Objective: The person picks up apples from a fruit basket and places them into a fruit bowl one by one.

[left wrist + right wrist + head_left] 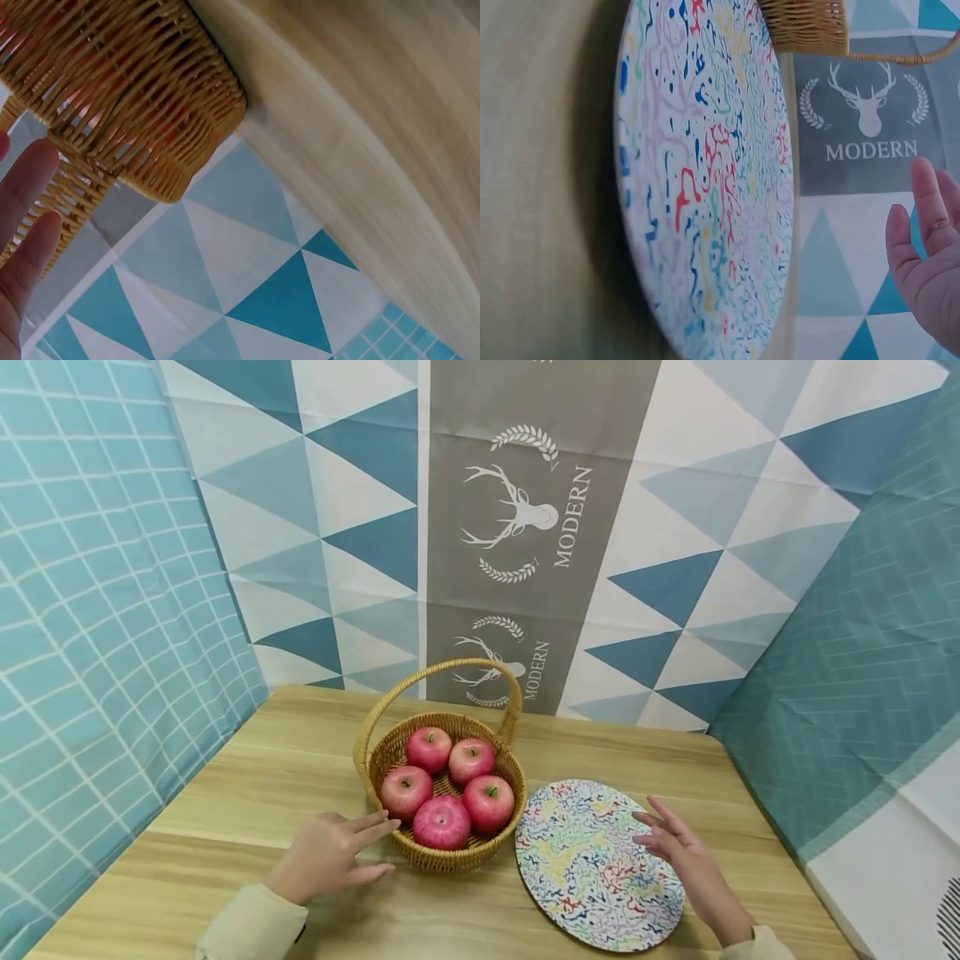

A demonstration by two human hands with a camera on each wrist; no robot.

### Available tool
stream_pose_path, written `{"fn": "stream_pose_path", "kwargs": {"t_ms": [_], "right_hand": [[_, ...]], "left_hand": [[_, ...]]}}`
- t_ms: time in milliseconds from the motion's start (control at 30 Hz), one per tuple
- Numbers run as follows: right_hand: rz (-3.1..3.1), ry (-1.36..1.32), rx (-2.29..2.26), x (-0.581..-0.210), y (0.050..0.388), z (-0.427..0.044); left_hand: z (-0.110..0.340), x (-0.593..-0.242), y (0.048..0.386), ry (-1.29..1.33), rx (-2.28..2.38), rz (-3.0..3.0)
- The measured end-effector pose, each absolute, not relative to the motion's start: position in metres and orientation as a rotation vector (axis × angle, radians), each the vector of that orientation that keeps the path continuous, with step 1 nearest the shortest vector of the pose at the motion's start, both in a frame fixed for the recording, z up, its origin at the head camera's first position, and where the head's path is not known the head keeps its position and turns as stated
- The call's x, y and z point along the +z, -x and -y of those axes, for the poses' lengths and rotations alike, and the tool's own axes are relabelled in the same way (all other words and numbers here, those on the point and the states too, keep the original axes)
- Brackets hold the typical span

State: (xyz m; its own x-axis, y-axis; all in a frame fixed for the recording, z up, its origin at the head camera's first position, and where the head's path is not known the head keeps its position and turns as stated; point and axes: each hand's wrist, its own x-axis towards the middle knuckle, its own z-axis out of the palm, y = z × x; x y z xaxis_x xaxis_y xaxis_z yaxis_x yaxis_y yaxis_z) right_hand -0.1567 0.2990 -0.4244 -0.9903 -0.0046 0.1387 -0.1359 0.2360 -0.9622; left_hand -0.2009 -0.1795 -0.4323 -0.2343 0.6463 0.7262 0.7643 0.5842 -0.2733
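Apples (442, 822), five of them, are held in the basket (442, 860), set in a ring along its inner wall. The basket is placed about midway between the left and right edges of the worktop (285, 760), with its arched handle (442, 667) raised. Just beside it, toward the worktop's right edge, a round board (592, 864) is laid, its white face covered with coloured squiggles. The left hand (327, 853) is held at the basket's near left side, its grip wide and fingers stretched out; whether the rim is touched cannot be told. The right hand (693, 870) is held above the board's right side, its grip loose and wide. Behind the worktop's far edge, a cloth (525, 602) is printed with triangles, deer heads and MODERN.
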Motion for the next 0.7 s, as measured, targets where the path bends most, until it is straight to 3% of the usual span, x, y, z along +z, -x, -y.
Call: {"fn": "stream_pose_path", "kwargs": {"t_ms": [700], "right_hand": [[2.216, 0.018, 2.067, -0.417, 0.194, -0.25]], "left_hand": [[0.164, -0.439, 0.209, 1.099, -0.207, 1.94]]}}
